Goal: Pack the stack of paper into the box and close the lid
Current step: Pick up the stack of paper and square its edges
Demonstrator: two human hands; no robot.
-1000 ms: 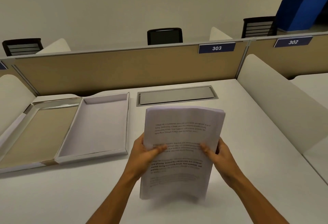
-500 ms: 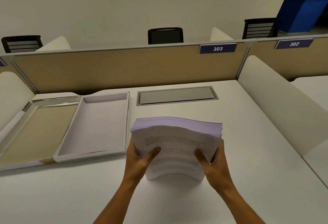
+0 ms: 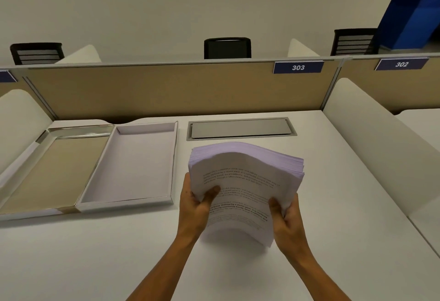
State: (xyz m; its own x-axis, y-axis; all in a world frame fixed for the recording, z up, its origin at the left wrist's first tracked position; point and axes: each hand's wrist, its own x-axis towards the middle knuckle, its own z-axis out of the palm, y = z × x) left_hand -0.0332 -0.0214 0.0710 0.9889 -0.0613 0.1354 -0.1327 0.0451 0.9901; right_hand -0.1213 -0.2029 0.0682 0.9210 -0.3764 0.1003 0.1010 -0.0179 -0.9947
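Note:
A thick stack of printed white paper (image 3: 242,181) is held above the desk in front of me, tilted and bowed upward in the middle. My left hand (image 3: 196,201) grips its left edge, thumb on the top sheet. My right hand (image 3: 287,217) grips the right edge the same way. Left of the stack lies the shallow white box tray (image 3: 129,201), open, with nothing inside. Its hinged lid (image 3: 54,172) lies flat further left, brown inside, with a shiny silver rim.
A white desk (image 3: 95,253) carries everything. A grey cable hatch (image 3: 240,129) sits behind the stack. A tan partition (image 3: 166,91) with label 303 closes the back; white side dividers (image 3: 381,148) stand right and left. Black chairs show beyond.
The stack stood nearly upright a second ago, tipped down to almost flat, and now is raised slightly and bowed. Both hands kept their grip on its sides.

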